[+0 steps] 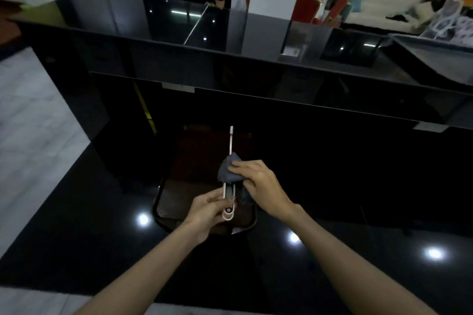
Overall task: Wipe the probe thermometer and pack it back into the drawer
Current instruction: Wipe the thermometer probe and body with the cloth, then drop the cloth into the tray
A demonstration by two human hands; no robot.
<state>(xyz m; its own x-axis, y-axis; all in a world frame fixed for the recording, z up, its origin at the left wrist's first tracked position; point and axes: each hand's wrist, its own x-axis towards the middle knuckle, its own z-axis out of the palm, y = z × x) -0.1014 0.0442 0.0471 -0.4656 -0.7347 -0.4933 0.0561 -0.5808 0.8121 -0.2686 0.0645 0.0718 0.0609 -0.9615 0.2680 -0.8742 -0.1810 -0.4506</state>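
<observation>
A slim white probe thermometer point(231, 139) points away from me, its tip toward the far counter. My left hand point(208, 210) grips its looped handle end near me. My right hand point(258, 184) pinches a dark grey cloth point(228, 170) folded around the middle of the probe. Both hands are above a dark mesh tray point(166, 208) with a brownish inside, which sits on the glossy black counter point(76, 212). No drawer is clearly visible in the dim light.
A raised black glass ledge point(179, 28) runs across the far side. A yellow strip point(146, 110) hangs in the dark gap below it. Pale tiled floor point(33, 123) lies to the left. Clear plastic items point(445, 20) sit at the far right.
</observation>
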